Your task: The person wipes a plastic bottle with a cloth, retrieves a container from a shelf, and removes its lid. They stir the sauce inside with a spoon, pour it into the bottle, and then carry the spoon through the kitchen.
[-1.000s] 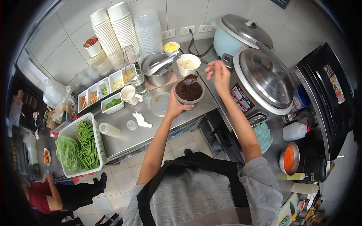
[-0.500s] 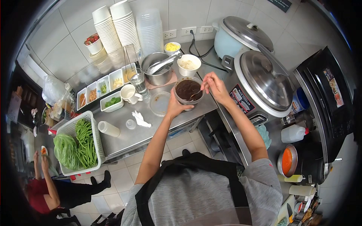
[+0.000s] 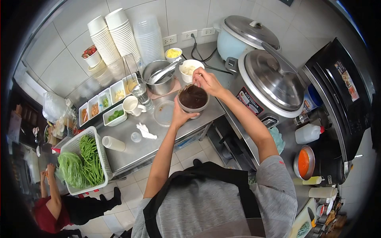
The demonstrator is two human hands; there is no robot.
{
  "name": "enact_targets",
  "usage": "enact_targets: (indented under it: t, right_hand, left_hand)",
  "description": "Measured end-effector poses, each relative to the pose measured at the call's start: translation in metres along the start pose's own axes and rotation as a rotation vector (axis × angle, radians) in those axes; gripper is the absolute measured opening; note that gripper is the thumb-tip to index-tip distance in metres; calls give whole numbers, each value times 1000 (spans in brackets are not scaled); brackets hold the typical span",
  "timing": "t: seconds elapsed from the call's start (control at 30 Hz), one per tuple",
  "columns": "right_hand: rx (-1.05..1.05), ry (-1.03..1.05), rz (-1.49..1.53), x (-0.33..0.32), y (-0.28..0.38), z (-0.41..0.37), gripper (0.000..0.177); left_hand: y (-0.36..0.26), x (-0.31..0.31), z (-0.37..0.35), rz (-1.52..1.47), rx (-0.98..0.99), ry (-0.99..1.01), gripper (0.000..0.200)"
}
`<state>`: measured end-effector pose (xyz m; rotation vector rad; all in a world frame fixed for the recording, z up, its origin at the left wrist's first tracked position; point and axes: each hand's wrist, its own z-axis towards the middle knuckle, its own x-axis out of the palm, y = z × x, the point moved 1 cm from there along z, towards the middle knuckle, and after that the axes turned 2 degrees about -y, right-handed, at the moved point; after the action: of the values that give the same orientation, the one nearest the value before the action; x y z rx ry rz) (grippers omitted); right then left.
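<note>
Head view, near to far. Stood in a grey top and black apron at the steel bench (image 3: 133, 147), both bare arms stretched forward. Cupped the near wall of the sauce bowl (image 3: 193, 97) with the left hand (image 3: 180, 115), grip wrapped round it, thumb up by the rim. Had that bowl, full of dark brown sauce, at the bench's right front corner. Held the right hand (image 3: 207, 81) at the bowl's far rim, fingers bunched downward; could not tell whether that grip held anything. Saw a clear round lid (image 3: 163, 113) lying just left of the bowl, a white mug (image 3: 130, 105) past that, and a white basket (image 3: 103, 154) of green beans (image 3: 91, 158) at the bench's left end. Found a metal pot (image 3: 158, 77) with tongs in it and a small white bowl (image 3: 189, 68) just behind the sauce bowl. Made out stacked paper cups (image 3: 115, 35) against the tiled wall, a large rice cooker (image 3: 272, 81) to the right, and a pale blue cooker (image 3: 242, 37) behind it.
</note>
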<state>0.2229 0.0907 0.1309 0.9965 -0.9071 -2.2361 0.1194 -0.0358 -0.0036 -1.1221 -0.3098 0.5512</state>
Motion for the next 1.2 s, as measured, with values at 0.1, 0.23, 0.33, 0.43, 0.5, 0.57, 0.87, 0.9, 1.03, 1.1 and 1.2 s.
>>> enact_targets:
  t: [0.1, 0.23, 0.33, 0.43, 0.5, 0.57, 0.87, 0.9, 1.03, 1.1, 1.2]
  right_hand:
    - [13, -63, -163, -10, 5, -11, 15]
    - [152, -184, -219, -14, 19, -31, 20]
    - [383, -230, 2, -8, 31, -39, 23]
    - [286, -254, 129, 5, 35, -37, 24]
    - [142, -258, 165, 16, 33, -31, 22]
    - [76, -209, 164, 23, 28, -22, 23]
    - [-8, -154, 61, 0, -5, 4, 19]
    - [-8, -185, 20, -5, -5, 0, 20]
    - [113, -245, -41, -22, 6, -24, 24]
    - [154, -266, 13, -25, 7, -38, 24]
    - [194, -276, 103, -19, 10, -53, 25]
  left_hand:
    - [1, -2, 0, 96, 2, 3, 109]
    - [2, -2, 0, 72, -11, 6, 110]
    - [1, -2, 1, 99, -1, 8, 111]
    - [1, -3, 0, 95, -10, 9, 111]
    - [0, -2, 0, 94, -17, 18, 111]
    - [-1, -2, 1, 104, -17, 18, 111]
    - [4, -2, 1, 113, -4, 10, 111]
    - [3, -3, 1, 108, 0, 10, 111]
    - [0, -3, -1, 94, 0, 8, 111]
    - [-1, -3, 0, 70, -3, 15, 111]
    - [-4, -3, 0, 72, -23, 20, 111]
